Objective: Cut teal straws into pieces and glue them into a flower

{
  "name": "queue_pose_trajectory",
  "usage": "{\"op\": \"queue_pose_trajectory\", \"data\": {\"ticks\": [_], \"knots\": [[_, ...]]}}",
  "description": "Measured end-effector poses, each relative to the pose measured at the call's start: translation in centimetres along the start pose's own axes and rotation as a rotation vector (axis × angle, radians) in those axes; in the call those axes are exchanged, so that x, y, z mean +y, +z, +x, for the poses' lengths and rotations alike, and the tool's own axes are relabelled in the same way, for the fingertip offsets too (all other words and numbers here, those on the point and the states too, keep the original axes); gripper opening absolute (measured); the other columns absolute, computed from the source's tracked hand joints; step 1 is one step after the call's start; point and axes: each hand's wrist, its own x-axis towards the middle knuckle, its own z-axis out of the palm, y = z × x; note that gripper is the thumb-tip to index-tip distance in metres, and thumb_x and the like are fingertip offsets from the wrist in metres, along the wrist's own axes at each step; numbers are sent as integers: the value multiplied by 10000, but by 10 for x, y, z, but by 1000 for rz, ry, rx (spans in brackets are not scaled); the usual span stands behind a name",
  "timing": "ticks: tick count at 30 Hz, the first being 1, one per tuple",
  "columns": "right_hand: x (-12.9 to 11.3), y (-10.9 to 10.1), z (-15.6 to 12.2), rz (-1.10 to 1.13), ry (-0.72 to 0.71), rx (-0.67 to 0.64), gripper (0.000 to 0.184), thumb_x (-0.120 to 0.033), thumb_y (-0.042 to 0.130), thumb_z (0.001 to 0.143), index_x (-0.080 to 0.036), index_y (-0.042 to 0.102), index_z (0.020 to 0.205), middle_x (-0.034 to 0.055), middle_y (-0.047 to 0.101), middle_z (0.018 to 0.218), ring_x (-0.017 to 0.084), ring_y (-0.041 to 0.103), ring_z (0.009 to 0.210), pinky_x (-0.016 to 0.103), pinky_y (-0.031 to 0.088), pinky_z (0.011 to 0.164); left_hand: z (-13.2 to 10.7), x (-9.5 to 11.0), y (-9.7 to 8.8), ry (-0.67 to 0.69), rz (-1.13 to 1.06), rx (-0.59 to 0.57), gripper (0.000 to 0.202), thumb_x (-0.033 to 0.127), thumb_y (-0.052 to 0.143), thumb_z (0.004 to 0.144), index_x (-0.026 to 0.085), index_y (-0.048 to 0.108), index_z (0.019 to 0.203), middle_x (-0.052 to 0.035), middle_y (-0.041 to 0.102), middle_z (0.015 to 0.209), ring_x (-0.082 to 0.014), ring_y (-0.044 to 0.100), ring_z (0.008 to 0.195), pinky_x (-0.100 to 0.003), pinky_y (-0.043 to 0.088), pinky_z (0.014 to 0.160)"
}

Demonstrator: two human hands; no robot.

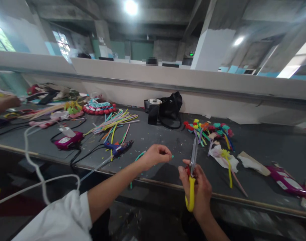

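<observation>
My left hand [156, 156] is closed in a pinch above the table's front part. A small green tip of a pipe cleaner [172, 156] pokes out from its fingertips. Another bit of green pipe cleaner [139, 156] shows behind my left wrist, and I cannot tell whether the two are one piece. My right hand [199, 187] grips scissors [194, 155] with yellow and red handles, blades pointing up and away. The blades look nearly together and stand apart from the green tip.
A blue glue gun [116, 147] lies left of my hands, near a pile of pipe cleaners [117, 120]. Colourful pipe-cleaner flowers [209, 129] sit at right. A black bag [171, 107] rests against the partition. Another person's hand [8, 102] is at far left.
</observation>
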Motion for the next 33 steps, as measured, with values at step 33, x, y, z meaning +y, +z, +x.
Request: {"op": "queue_pose_trajectory", "data": {"ticks": [33], "knots": [[-24,66,-3,-167,-128,-94,337,-444,559,870,-174,608,1066,48,727,896,154,701,710,236,527,654,-55,-25,-31,-193,-979,476,115,270,706,679,162,668,698,16,603,648,-115,503,632,-236,384,641]]}}
